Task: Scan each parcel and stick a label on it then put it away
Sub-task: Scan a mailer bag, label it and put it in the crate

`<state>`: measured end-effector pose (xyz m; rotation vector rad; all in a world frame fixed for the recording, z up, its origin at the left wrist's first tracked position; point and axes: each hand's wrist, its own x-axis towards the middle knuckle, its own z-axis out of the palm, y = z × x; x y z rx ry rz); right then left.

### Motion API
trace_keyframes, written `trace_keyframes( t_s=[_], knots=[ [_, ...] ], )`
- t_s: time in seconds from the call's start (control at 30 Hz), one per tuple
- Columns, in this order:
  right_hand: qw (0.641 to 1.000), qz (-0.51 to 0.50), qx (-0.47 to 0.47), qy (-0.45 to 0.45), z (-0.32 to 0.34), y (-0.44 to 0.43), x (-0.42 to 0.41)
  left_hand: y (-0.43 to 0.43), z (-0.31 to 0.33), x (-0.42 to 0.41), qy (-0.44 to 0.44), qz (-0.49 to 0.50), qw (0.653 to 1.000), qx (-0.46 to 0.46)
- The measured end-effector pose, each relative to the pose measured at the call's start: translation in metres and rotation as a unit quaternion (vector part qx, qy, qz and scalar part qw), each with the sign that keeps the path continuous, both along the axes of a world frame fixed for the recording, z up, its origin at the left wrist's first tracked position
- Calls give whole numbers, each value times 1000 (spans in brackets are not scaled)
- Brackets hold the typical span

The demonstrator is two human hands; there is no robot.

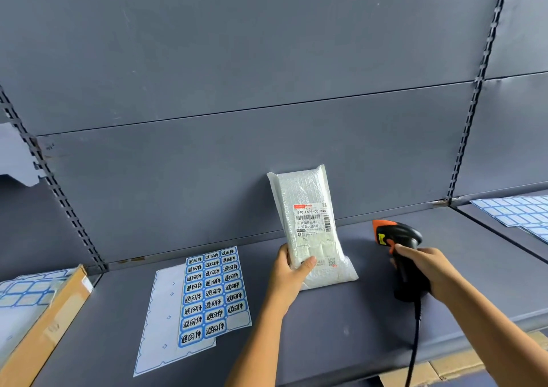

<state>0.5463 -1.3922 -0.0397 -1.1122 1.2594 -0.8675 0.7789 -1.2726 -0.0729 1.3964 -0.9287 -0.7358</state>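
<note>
Step judged: scan; sticker and stowing still ahead.
Grey shelf [326, 321] serves as work surface.
Sticker sheet [213, 294] lies flat on shelf, left of parcel, most blue-bordered stickers unpeeled.
Parcel [308, 226] stands on end mid-shelf, near rear panel: white bubble-wrap pouch, waybill facing out.
Scanner [397, 247], black and orange, just right of parcel, head turned toward it.
Left hand [292, 271] grips parcel's lower left edge, thumb across front.
Right hand [424, 265] curls round scanner handle.
Next move calls for lining scanner on barcode [308, 217] and pulling trigger.
</note>
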Motion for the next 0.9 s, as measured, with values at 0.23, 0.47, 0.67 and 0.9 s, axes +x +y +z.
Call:
trace_keyframes(
  t_s=[0.23, 0.47, 0.67, 0.9],
  knots=[
    [938, -16, -107, 330, -1, 1, 9, 0, -1, 1, -8, 3, 1000, 2],
    [870, -153, -279, 377, -4, 21, 18, 2, 1, 0, -8, 1, 1000, 10],
    [947, 93, -279, 131, 9, 50, 61, 0, 0, 0, -6, 6, 1000, 12],
    [956, 192, -210, 70, 5, 71, 76, 19, 21, -2, 1, -38, 994, 100]
  ],
)
